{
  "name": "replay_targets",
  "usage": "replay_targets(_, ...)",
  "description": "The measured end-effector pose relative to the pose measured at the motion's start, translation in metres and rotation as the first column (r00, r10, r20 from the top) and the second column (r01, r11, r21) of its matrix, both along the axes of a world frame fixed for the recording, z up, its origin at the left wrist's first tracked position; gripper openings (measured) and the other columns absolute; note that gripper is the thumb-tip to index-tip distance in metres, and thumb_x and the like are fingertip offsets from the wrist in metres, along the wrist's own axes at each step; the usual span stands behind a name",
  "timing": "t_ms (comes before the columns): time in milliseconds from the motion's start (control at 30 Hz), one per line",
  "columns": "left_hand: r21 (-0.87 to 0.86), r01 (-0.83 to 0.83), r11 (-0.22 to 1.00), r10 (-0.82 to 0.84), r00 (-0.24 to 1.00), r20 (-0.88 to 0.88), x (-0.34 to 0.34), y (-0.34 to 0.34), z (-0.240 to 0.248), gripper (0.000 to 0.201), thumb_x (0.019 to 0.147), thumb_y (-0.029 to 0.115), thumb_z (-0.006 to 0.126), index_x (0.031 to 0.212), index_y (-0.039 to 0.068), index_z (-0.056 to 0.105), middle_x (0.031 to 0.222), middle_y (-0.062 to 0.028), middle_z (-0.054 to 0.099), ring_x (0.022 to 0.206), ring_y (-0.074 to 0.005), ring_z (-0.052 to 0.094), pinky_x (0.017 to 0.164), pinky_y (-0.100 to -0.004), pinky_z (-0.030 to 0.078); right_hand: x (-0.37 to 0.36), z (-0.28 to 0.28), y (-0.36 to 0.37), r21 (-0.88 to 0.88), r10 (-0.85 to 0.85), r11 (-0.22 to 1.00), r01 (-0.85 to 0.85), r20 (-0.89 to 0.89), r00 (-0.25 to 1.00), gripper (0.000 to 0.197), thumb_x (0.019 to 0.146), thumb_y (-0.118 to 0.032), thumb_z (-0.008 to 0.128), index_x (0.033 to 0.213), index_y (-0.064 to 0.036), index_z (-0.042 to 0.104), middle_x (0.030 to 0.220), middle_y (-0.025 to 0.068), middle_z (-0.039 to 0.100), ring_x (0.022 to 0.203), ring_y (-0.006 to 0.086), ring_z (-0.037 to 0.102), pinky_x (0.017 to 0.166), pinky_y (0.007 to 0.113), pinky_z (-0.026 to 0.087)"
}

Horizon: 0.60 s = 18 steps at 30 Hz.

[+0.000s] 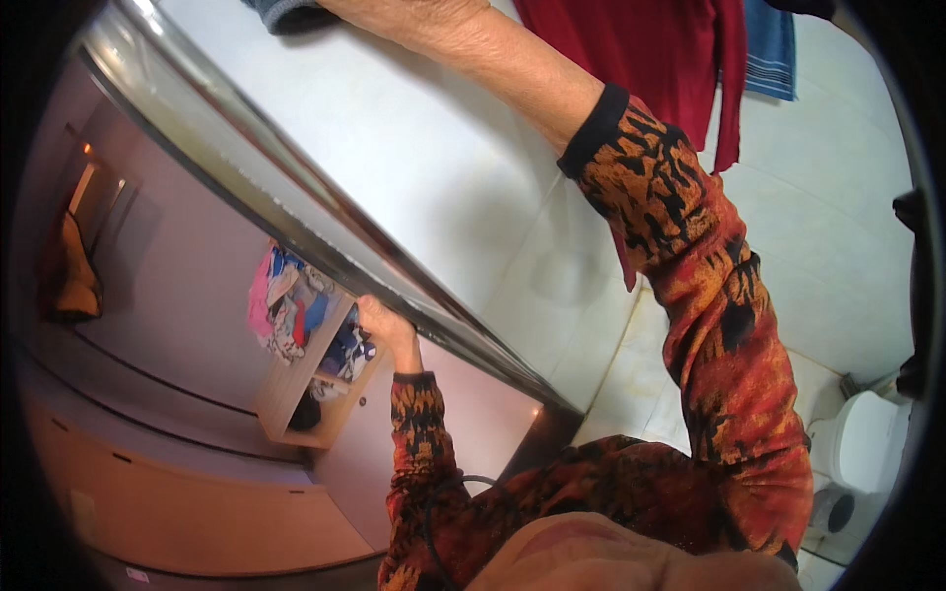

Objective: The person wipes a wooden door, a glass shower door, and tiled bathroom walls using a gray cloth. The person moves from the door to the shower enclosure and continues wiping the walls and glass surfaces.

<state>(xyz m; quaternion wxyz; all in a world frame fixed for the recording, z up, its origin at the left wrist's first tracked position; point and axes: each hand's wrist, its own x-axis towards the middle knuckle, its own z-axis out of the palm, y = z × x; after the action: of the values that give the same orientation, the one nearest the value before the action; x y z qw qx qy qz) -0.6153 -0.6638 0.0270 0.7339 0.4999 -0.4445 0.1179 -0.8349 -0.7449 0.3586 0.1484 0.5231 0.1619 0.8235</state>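
My right arm reaches up across the view in a black and orange patterned sleeve. The upper edge cuts off most of my right hand (399, 12), so its fingers are hidden. Right beside it a dark grey cloth (288, 16) lies against a smooth white wall panel (394, 123). Lower on the left, my left hand (382, 317) is closed at the edge of a long shiny metal frame (296, 222); its fingers show only in part.
Beyond the frame is a room with a wooden shelf unit (296, 389) full of bunched clothes (291, 300). A dark red garment (641, 59) and a blue towel (771, 54) hang at the upper right. A white toilet (872, 443) stands at the lower right on a tiled floor (645, 394).
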Motion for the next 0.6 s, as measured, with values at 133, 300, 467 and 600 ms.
replay_targets(133,0.018,0.048,0.999,-0.047,0.996,-0.074,-0.005,0.002,-0.004,0.062,0.092,0.054,0.029,0.069,-0.002,0.047,0.065,-0.0033,0.050,0.063,-0.0125,0.045,0.059,-0.0290,0.039,0.005,-0.055,0.012,0.034,0.010,0.999,-0.006,-0.114,0.993,0.033,0.078,-0.019,0.052,0.108,-0.0032,0.054,0.121,0.0244,0.046,0.110,0.0401,0.046,0.089,0.047,0.036)
replay_targets(300,0.027,0.249,0.968,-0.246,0.965,-0.091,0.011,-0.003,-0.012,0.050,0.092,0.043,0.039,0.106,-0.004,0.048,0.097,-0.0117,0.057,0.085,-0.0222,0.055,0.075,-0.0315,0.046,-0.003,-0.205,0.069,0.133,-0.190,0.949,0.284,-0.480,0.857,0.031,0.077,-0.021,0.056,0.107,-0.0179,0.048,0.124,0.0086,0.049,0.116,0.0296,0.045,0.099,0.052,0.027)
replay_targets(467,-0.020,0.115,0.993,-0.116,0.992,-0.055,0.003,-0.011,-0.011,0.049,0.095,0.042,0.034,0.083,-0.001,0.053,0.073,-0.0035,0.053,0.067,-0.0119,0.047,0.060,-0.0267,0.040,-0.002,-0.239,0.074,0.071,-0.289,0.922,0.380,-0.527,0.799,0.016,0.073,-0.019,0.056,0.089,-0.0152,0.055,0.113,0.0033,0.056,0.105,0.0216,0.050,0.098,0.048,0.030)
replay_targets(600,0.045,0.060,0.997,-0.058,0.997,-0.042,-0.016,-0.003,0.007,0.052,0.095,0.042,0.033,0.078,-0.004,0.050,0.070,-0.0030,0.049,0.068,-0.0129,0.044,0.062,-0.0287,0.038,0.002,-0.141,0.061,-0.075,-0.492,0.857,0.510,-0.412,0.767,0.017,0.067,-0.014,0.058,0.084,-0.0124,0.057,0.110,0.0045,0.056,0.105,0.0253,0.050,0.091,0.048,0.034)
